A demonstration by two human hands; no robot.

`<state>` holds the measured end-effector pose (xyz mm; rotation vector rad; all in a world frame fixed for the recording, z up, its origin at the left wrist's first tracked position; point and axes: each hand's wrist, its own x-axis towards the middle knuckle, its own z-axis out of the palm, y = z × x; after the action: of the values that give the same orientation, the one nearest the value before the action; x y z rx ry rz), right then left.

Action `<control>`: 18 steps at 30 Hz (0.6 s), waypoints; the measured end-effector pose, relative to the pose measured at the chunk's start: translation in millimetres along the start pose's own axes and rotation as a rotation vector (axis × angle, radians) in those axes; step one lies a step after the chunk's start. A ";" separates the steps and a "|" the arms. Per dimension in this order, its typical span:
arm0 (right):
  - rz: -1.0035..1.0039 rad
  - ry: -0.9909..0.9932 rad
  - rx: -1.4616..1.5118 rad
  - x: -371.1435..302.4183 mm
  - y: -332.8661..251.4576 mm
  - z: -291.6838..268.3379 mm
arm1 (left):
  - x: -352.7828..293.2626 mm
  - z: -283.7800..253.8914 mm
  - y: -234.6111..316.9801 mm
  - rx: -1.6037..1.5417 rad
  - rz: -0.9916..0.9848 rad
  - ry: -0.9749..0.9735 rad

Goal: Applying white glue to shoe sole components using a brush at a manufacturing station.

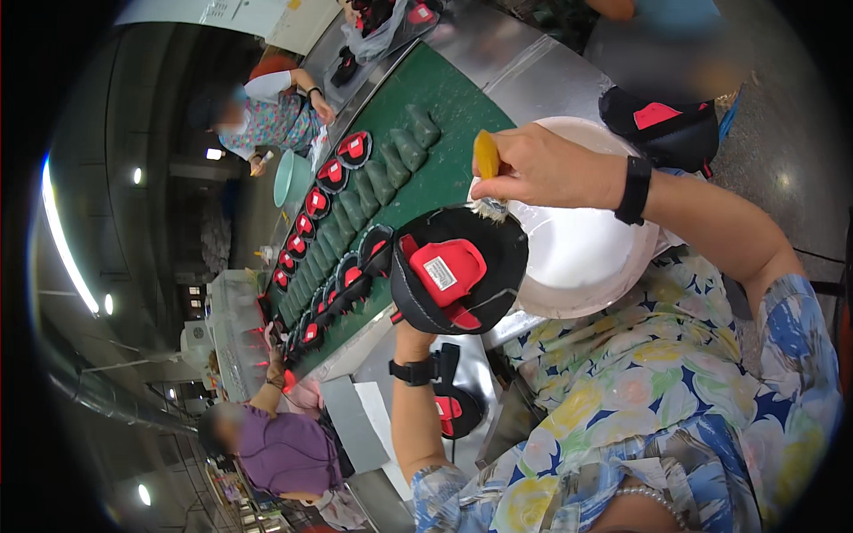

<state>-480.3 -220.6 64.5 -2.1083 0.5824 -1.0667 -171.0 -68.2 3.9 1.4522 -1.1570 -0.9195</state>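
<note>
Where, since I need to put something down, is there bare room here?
The green surface is bare between the last grey-green forms and the metal table; that metal is bare too, short of the pale bowl. Crowded: farther down the green, where forms and black-and-red pieces sit in rows.

This looks like a factory workshop, apparently for footwear. Along a long green belt [462,89] stand rows of near-identical black-and-red pieces [354,149] shaped like shoe uppers, with dark green forms [410,151] lined up between them. One co-worker [289,124] in a patterned top and another [284,449] in purple are posted along it. A metal bench [542,75], a wide basin [597,133] of white liquid [573,253], a strip light [67,240] and a thick duct [124,404] also suggest industry.
</note>
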 end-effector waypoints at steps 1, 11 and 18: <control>0.004 0.015 -0.007 -6.3 1.9 -4.6 | -3.8 9.0 -1.2 0.019 0.055 0.013; 0.541 0.099 0.359 -51.2 -2.2 20.7 | -9.7 74.0 14.0 -0.222 0.394 0.191; 0.420 0.136 0.444 -56.3 -19.1 4.7 | -2.8 52.3 24.2 0.440 0.706 0.283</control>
<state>-506.5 -169.7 47.9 -1.4595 0.7371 -0.9894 -225.9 -78.9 17.8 1.2955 -1.5579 0.0320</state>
